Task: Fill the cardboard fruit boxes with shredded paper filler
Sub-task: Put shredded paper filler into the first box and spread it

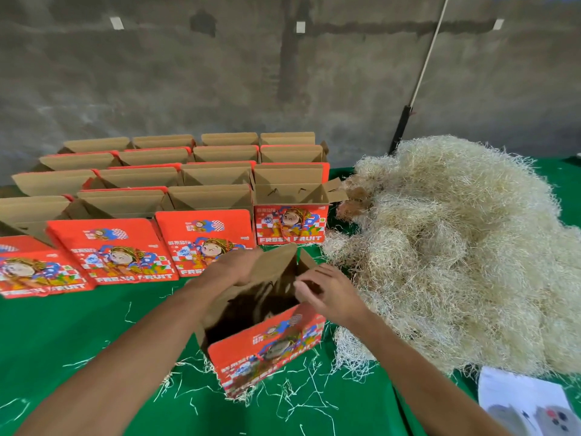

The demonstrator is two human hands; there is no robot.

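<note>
A red printed cardboard fruit box (270,350) stands open and tilted on the green table in front of me. Its brown inside looks dark and I see no filler in it. My left hand (234,267) grips the box's far left flap. My right hand (327,294) is at the box's right rim, fingers curled and pinching the flap edge there. A big heap of pale shredded paper filler (456,256) lies just right of the box.
Several open red fruit boxes (201,196) stand in rows at the back left, flaps up. Loose paper strands litter the green tablecloth (78,328). A white printed sheet (528,401) lies at the lower right. A pole (424,67) leans against the grey wall.
</note>
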